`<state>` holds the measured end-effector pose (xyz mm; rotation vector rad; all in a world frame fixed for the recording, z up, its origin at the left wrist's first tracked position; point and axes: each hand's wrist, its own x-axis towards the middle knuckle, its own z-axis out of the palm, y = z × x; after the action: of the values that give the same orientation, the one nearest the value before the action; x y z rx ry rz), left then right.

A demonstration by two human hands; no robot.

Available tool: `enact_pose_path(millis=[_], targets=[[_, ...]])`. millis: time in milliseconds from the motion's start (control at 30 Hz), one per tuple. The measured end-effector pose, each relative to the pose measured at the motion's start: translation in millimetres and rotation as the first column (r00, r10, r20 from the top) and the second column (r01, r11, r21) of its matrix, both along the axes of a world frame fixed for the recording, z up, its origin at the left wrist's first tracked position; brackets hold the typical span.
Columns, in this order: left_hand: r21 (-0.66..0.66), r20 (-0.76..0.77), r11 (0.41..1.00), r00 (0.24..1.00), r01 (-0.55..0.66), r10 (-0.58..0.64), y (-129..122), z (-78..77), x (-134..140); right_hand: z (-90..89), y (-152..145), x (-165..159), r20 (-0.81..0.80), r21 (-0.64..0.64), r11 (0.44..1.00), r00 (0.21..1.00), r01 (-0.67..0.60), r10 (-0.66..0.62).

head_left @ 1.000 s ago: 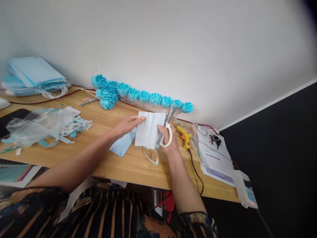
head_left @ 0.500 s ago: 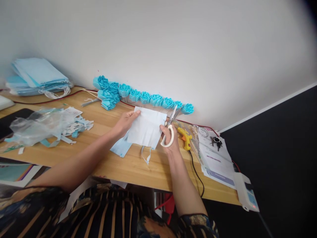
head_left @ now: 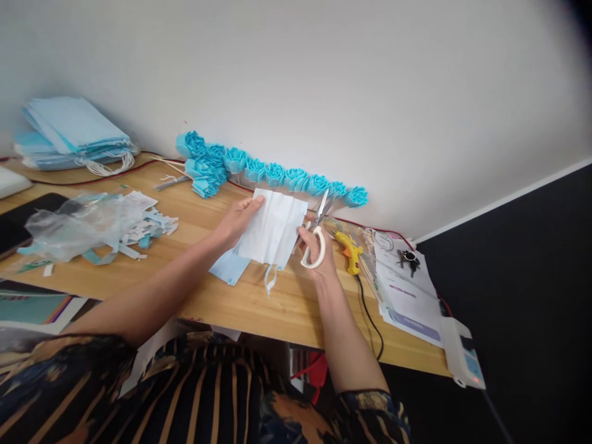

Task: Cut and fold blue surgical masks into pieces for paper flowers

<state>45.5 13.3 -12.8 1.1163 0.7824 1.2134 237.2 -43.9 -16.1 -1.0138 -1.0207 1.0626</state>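
Observation:
Between my hands is a white pleated face mask [head_left: 274, 227], its cut strip dangling from the lower edge. My left hand [head_left: 240, 219] pinches its upper left corner. Scissors with white handles [head_left: 314, 254] are in my right hand [head_left: 324, 262], blades pointing up and away. The right fingertips are close to the mask's right edge; whether they also grip it, I cannot tell. Below the mask, a light blue mask piece [head_left: 230, 267] lies on the wooden table [head_left: 259, 314], partly covered.
Blue fabric flowers [head_left: 296, 179] line the wall. A yellow glue gun [head_left: 351, 253] lies right, beside papers [head_left: 407, 290] with keys [head_left: 409, 260]. At left are stacked blue masks [head_left: 78, 132], a clear plastic bag [head_left: 78, 225], scraps [head_left: 148, 228], a dark phone [head_left: 28, 219]. A power strip [head_left: 462, 354] sits at the right edge.
The mask is less flat now, with its folds showing more, and its right edge has tilted. My hands have come slightly closer together. The view has shifted slightly.

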Motion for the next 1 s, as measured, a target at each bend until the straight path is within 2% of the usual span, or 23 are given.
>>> enact_pose_path(millis=[167,300,400,567,767,867,1000], targets=[[0.014,0.017,0.998,0.998,-0.057,0.056,5,-2.0,-3,2.8,0,0,0.015,0.004,0.994,0.993,0.113,-0.113],[0.002,0.058,0.998,0.996,-0.063,0.062,9,-2.8,-4,5.4,0,-1,0.013,0.022,0.991,0.991,0.136,-0.136],[-0.040,0.079,0.999,0.997,0.000,0.003,11,-3.5,-3,5.1,0,-1,0.015,0.018,0.990,0.990,0.142,-0.142],[-0.151,0.080,0.973,0.983,0.174,-0.164,10,-1.2,-1,0.6,3,1,-0.004,0.022,0.987,0.987,0.161,-0.161],[-0.239,0.055,0.930,0.960,0.280,-0.275,-3,-0.7,4,-6.6,5,3,-0.038,0.018,0.992,0.992,0.124,-0.124],[-0.230,0.062,0.943,0.971,0.240,-0.232,-5,-2.9,6,-5.7,3,-1,-0.085,-0.003,0.999,0.995,0.044,-0.044],[-0.146,0.118,0.969,0.976,0.199,-0.183,-2,-6.1,8,-3.5,1,-9,-0.104,-0.051,0.997,0.993,-0.056,0.051]])
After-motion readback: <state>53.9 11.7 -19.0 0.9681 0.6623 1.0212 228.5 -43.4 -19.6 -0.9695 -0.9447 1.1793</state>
